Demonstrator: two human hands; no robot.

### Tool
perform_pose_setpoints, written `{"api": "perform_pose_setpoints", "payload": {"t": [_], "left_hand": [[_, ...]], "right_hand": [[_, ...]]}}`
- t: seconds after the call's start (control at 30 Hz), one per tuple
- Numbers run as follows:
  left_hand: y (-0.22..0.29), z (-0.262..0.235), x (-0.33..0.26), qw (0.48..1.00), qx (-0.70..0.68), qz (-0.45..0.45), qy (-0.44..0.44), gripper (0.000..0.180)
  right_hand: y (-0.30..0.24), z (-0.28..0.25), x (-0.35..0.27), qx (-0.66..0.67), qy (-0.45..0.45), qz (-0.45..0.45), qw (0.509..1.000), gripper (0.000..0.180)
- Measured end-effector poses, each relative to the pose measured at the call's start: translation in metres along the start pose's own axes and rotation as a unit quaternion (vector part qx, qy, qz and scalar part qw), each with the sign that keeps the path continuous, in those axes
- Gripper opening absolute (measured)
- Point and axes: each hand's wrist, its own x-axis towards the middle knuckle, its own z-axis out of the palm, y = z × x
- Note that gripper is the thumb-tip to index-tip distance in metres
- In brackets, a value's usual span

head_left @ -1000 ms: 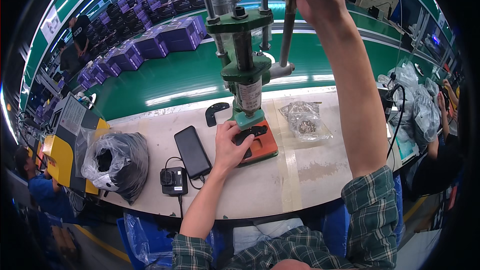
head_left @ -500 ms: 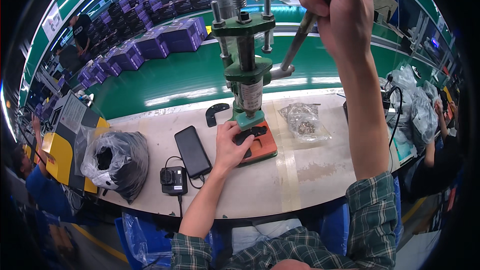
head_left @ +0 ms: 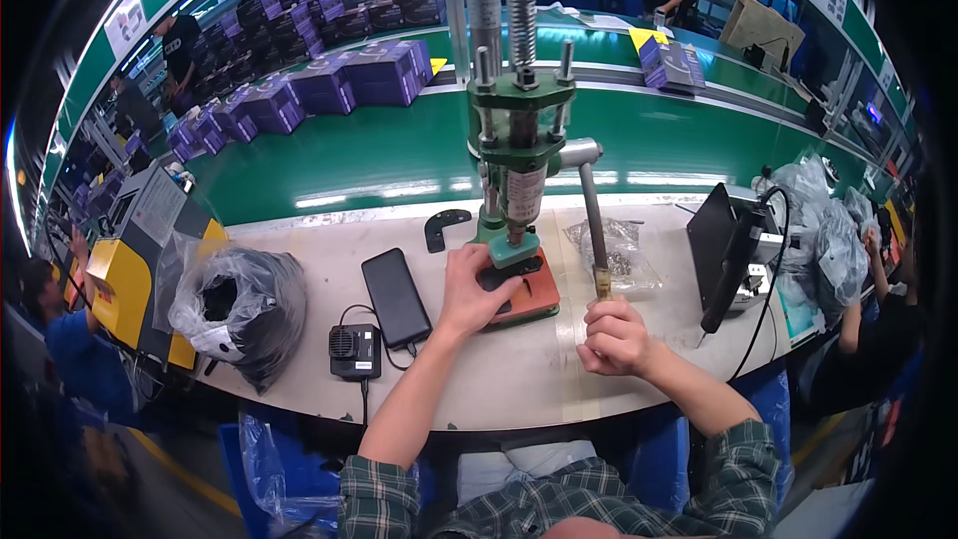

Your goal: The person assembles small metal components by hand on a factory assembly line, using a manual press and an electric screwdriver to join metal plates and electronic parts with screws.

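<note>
A green hand press point(head_left: 521, 155) stands in front of me. Its lever point(head_left: 595, 220) points down toward me, and my right hand point(head_left: 617, 339) is wrapped round the lower end. Beneath the ram, a pale green press pad point(head_left: 514, 249) is down at a black plastic part point(head_left: 495, 277) lying on an orange fixture block point(head_left: 542, 291). With thumb and fingers, my left hand point(head_left: 467, 297) grips this part at the block's left side, partly covering it. Just beyond that hand, a curved black piece point(head_left: 437, 229) lies on the bench.
On the left are a plastic bag of dark parts point(head_left: 244, 304), a black slab-shaped device point(head_left: 396, 294) and a small black box with a cable point(head_left: 354, 351). Right of the press lies a clear bag of small metal pieces point(head_left: 624, 258); farther right, a black electric screwdriver point(head_left: 733, 265). Purple boxes point(head_left: 384, 75) line the green conveyor point(head_left: 399, 145).
My right hand has pulled the lever from high up down toward the bench. The left hand stays at the black plastic part. The whole view has shifted slightly.
</note>
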Motion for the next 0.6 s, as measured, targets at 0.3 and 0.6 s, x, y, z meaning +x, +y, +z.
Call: {"api": "perform_pose_setpoints", "payload": {"t": [0.3,0.6], "left_hand": [[0.009,-0.007,-0.034,0.994,0.075,0.038,0.069,0.088],[0.038,0.009,-0.042,0.982,0.127,-0.040,0.136,0.046]], "right_hand": [[0.016,0.000,-0.004,-0.084,-0.120,-0.051,0.988,0.021],[-0.022,-0.096,0.148,-0.030,0.288,-0.078,0.954,0.037]]}}
